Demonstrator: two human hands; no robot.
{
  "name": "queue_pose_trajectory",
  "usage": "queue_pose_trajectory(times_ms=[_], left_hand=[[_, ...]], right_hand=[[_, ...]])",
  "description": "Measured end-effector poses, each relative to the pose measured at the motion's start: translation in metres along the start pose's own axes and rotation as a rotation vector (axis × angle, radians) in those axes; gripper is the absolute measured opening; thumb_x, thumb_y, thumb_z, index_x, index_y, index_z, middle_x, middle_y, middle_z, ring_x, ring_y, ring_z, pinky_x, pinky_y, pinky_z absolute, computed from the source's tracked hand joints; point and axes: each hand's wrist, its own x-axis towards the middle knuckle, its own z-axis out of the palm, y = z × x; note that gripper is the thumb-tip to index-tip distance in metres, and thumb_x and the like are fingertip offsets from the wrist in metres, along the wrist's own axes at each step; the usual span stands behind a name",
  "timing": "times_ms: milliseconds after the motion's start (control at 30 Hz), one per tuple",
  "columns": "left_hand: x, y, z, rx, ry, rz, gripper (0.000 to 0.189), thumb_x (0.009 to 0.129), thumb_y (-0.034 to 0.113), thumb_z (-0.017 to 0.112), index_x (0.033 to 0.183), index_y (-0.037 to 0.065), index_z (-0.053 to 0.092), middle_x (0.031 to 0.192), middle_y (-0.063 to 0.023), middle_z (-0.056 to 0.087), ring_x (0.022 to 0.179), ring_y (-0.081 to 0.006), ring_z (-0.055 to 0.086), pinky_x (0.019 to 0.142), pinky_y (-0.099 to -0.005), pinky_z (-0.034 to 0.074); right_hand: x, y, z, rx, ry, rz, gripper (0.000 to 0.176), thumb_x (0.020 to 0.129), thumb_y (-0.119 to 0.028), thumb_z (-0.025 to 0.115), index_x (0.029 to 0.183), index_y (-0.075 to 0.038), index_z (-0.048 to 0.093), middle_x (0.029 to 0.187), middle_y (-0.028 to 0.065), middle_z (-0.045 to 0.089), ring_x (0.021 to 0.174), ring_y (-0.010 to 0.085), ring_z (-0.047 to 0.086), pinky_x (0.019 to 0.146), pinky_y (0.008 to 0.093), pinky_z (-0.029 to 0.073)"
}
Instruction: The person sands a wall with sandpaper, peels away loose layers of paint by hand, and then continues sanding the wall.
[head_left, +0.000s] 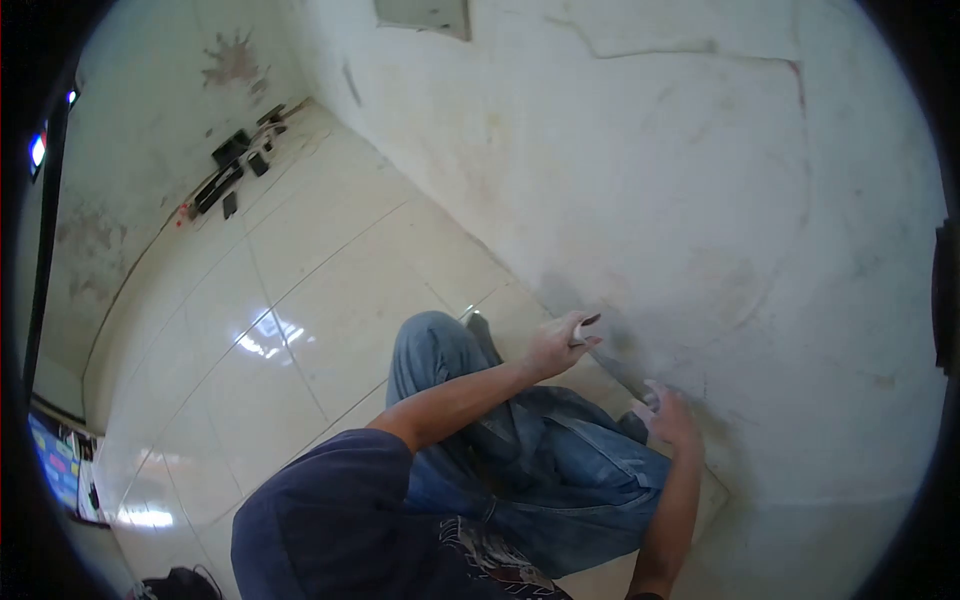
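One small folded sheet [583, 331], maybe sandpaper, sits in the left hand [552, 350], near the wall [700, 190]. That grip is narrow. The sheet looks light, thin and bendy, so its flat sides seem best to pinch. The right hand [672, 420] has bent fingers; I cannot tell if it holds anything. Knees in blue jeans [432, 350] crowd the space by the wall.

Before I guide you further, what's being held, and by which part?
The left hand grips a small pale-and-brown piece, apparently by its near end. The right hand seems to hold nothing.
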Motion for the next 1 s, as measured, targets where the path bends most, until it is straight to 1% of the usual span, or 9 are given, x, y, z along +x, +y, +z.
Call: queue_pose_trajectory(times_ms=[100, 133, 233, 333, 433, 533, 633, 867, 1000], left_hand=[[0.032, 0.025, -0.019, 0.146, 0.194, 0.306, 0.061, 0.079, 0.013, 0.083, 0.131, 0.001, 0.053, 0.126, -0.0182, 0.063, 0.118, -0.0335, 0.062, 0.094, -0.0387, 0.053], [0.045, 0.03, -0.024, 0.15, 0.277, 0.328, 0.065, 0.079, 0.011, 0.082, 0.134, -0.002, 0.049, 0.134, -0.022, 0.056, 0.125, -0.0367, 0.056, 0.097, -0.0405, 0.052], [0.095, 0.044, -0.025, -0.024, 0.49, 0.388, 0.079, 0.08, 0.006, 0.08, 0.142, -0.009, 0.034, 0.152, -0.0327, 0.029, 0.136, -0.0471, 0.041, 0.105, -0.0478, 0.044], [0.152, 0.065, -0.033, 0.011, 0.607, 0.451, 0.088, 0.079, 0.007, 0.081, 0.145, -0.01, 0.026, 0.154, -0.0351, 0.023, 0.141, -0.0489, 0.033, 0.109, -0.0504, 0.039], [0.189, 0.097, -0.033, 0.036, 0.562, 0.445, 0.085, 0.088, 0.018, 0.073, 0.147, -0.014, 0.021, 0.155, -0.0361, 0.02, 0.146, -0.0498, 0.019, 0.115, -0.055, 0.026], [0.21, 0.101, -0.022, 0.286, 0.584, 0.413, 0.083, 0.094, 0.026, 0.059, 0.148, -0.018, 0.013, 0.156, -0.0376, 0.016, 0.148, -0.0512, 0.01, 0.118, -0.0569, 0.014], [0.215, 0.101, -0.016, 0.22, 0.627, 0.453, 0.08, 0.095, 0.025, 0.05, 0.148, -0.02, 0.01, 0.156, -0.0387, 0.013, 0.147, -0.0534, 0.011, 0.119, -0.057, 0.005], [0.217, 0.083, -0.025, 0.234, 0.585, 0.577, 0.075, 0.094, 0.021, 0.048, 0.148, -0.019, 0.014, 0.156, -0.0383, 0.015, 0.147, -0.0532, 0.011, 0.12, -0.0565, 0.008], [0.216, 0.085, -0.025, 0.198, 0.566, 0.545, 0.064, 0.1, 0.017, 0.037, 0.148, -0.019, 0.014, 0.158, -0.035, 0.014, 0.148, -0.0508, 0.008, 0.12, -0.0547, 0.005]], right_hand=[[-0.003, -0.021, -0.003, 0.025, 0.11, -0.132, 0.062, 0.085, -0.04, 0.073, 0.133, -0.004, 0.058, 0.113, 0.0201, 0.07, 0.1, 0.0334, 0.069, 0.091, 0.0413, 0.052], [0.0, -0.027, -0.001, 0.082, 0.152, -0.179, 0.059, 0.084, -0.035, 0.075, 0.131, -0.003, 0.059, 0.109, 0.0197, 0.071, 0.097, 0.0307, 0.071, 0.087, 0.0395, 0.054], [0.01, -0.048, 0.002, 0.301, 0.164, -0.174, 0.058, 0.089, -0.044, 0.067, 0.132, -0.007, 0.058, 0.118, 0.0191, 0.068, 0.111, 0.0365, 0.064, 0.095, 0.0453, 0.049], [0.026, -0.044, 0.035, 0.226, 0.313, -0.183, 0.052, 0.089, -0.035, 0.07, 0.13, -0.005, 0.06, 0.11, 0.0222, 0.07, 0.103, 0.0357, 0.067, 0.089, 0.0427, 0.053], [0.014, -0.048, 0.038, -0.185, 0.083, -0.143, 0.057, 0.091, -0.044, 0.065, 0.134, -0.008, 0.058, 0.116, 0.0228, 0.067, 0.109, 0.0387, 0.064, 0.095, 0.0469, 0.049], [0.005, -0.055, 0.039, -0.189, -0.09, -0.18, 0.064, 0.091, -0.052, 0.061, 0.138, -0.009, 0.054, 0.121, 0.0226, 0.065, 0.114, 0.0399, 0.061, 0.101, 0.0496, 0.045], [0.01, -0.055, 0.048, -0.138, -0.107, -0.18, 0.061, 0.093, -0.051, 0.057, 0.139, -0.011, 0.052, 0.121, 0.0236, 0.064, 0.118, 0.0388, 0.059, 0.1, 0.0509, 0.045], [0.005, -0.054, 0.036, -0.223, -0.091, -0.17, 0.067, 0.093, -0.053, 0.058, 0.143, -0.01, 0.047, 0.123, 0.0238, 0.063, 0.118, 0.0383, 0.059, 0.1, 0.0508, 0.046], [-0.005, -0.063, 0.029, -0.209, -0.114, -0.187, 0.066, 0.093, -0.052, 0.058, 0.142, -0.008, 0.048, 0.123, 0.0243, 0.063, 0.118, 0.0385, 0.059, 0.099, 0.0504, 0.046]])
